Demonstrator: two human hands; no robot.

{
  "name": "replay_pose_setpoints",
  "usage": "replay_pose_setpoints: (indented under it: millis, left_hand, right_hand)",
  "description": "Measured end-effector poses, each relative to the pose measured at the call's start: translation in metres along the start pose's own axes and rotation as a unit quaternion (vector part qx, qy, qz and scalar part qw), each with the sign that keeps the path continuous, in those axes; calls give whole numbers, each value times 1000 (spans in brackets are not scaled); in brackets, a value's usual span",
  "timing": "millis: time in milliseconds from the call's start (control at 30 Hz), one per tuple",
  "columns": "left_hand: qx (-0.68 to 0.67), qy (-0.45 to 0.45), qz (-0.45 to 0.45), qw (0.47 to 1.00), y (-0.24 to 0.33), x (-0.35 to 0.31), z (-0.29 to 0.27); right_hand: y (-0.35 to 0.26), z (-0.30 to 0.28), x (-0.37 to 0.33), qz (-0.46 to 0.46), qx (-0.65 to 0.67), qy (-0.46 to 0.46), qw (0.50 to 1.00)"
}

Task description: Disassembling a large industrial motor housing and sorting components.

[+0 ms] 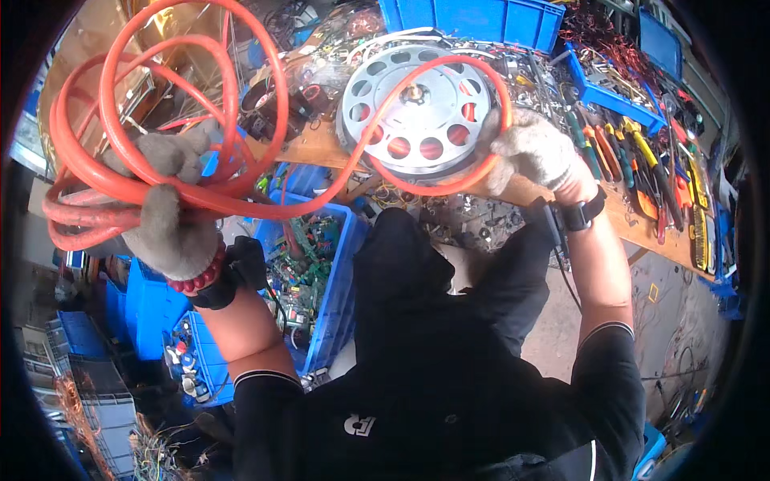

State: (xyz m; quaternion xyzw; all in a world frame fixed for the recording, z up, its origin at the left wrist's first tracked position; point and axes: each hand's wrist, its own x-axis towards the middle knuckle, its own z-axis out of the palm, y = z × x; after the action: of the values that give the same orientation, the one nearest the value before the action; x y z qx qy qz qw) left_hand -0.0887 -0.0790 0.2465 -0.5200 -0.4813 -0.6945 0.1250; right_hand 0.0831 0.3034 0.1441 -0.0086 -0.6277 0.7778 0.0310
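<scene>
My gloved left hand (170, 228) is closed round several loose loops of a thick orange-red hose (273, 210), held up at the left. From there one length runs right, across the face of a round metal reel (449, 96) with a ring of holes, and loops round its right side. At the reel's right edge my gloved right hand (536, 152) has its fingers closed on this hose. Orange-red turns show through the reel's lower holes. The reel rests face up on the wooden workbench (313, 144). The fingertips of the right hand are partly hidden.
Screwdrivers and pliers (613, 156) lie in rows on the right of the bench. Blue bins (473, 22) and a blue tray (618, 100) stand behind. Below the bench, left of my legs, is a blue crate (343, 264) of circuit boards. Small scrap litters the bench.
</scene>
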Motion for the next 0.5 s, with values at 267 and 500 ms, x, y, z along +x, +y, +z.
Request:
replay_pose_setpoints:
  millis: [267,500]
  left_hand:
    - [-54,171,12,984,17,-10,-41]
    - [-11,189,50,981,36,-7,-56]
  right_hand:
    - [4,76,44,-55,2,-69,996]
    - [-12,107,114,-176,-159,-7,972]
